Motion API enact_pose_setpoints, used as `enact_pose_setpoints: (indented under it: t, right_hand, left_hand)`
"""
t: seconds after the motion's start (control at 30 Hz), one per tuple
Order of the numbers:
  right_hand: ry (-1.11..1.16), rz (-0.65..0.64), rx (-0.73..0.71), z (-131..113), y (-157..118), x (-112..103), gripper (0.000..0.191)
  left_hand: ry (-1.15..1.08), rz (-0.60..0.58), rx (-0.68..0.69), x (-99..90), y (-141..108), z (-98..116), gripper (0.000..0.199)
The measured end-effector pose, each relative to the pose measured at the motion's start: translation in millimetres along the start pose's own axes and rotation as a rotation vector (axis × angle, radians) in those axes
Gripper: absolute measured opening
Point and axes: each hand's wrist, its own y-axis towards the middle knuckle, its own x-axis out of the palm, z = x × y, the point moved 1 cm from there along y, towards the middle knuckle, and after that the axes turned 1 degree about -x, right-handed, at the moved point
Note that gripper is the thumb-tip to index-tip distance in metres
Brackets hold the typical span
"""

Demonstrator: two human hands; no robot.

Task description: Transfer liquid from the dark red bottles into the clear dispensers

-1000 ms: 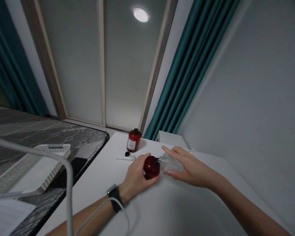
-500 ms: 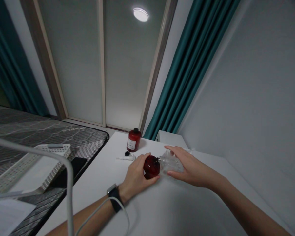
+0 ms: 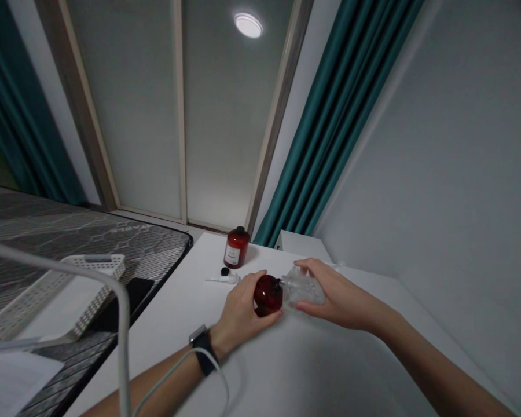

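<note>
Low over the white table, my left hand (image 3: 243, 304) is wrapped round a dark red bottle (image 3: 268, 294), tilted with its neck toward the right. My right hand (image 3: 330, 295) grips a clear, transparent bottle (image 3: 301, 288) between thumb and fingers. The two bottle mouths meet or nearly meet; whether they touch, I cannot tell. Behind my left hand stands an upright red bottle (image 3: 237, 248) with a black cap and a white label. A white pump head (image 3: 229, 278) and a small black cap (image 3: 224, 271) lie in front of it.
A white perforated basket (image 3: 21, 307) sits on the dark patterned surface to the left, with papers (image 3: 17, 382) in front of it. A pale cable (image 3: 124, 324) crosses the lower left. Behind the white table (image 3: 286, 370) stands a white box-like cabinet (image 3: 304, 244).
The fingers of my right hand have shifted very slightly on the clear bottle. Otherwise the hands and both bottles hold almost the same positions.
</note>
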Motion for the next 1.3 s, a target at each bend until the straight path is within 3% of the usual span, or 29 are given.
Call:
enact_pose_setpoints:
  t: [1.3]
  right_hand:
    - [0.015, -0.005, -0.056, -3.4, 2.4, -4.7, 0.06]
  left_hand:
    - [-0.05, 0.004, -0.055, 2.0, -2.4, 2.5, 0.074]
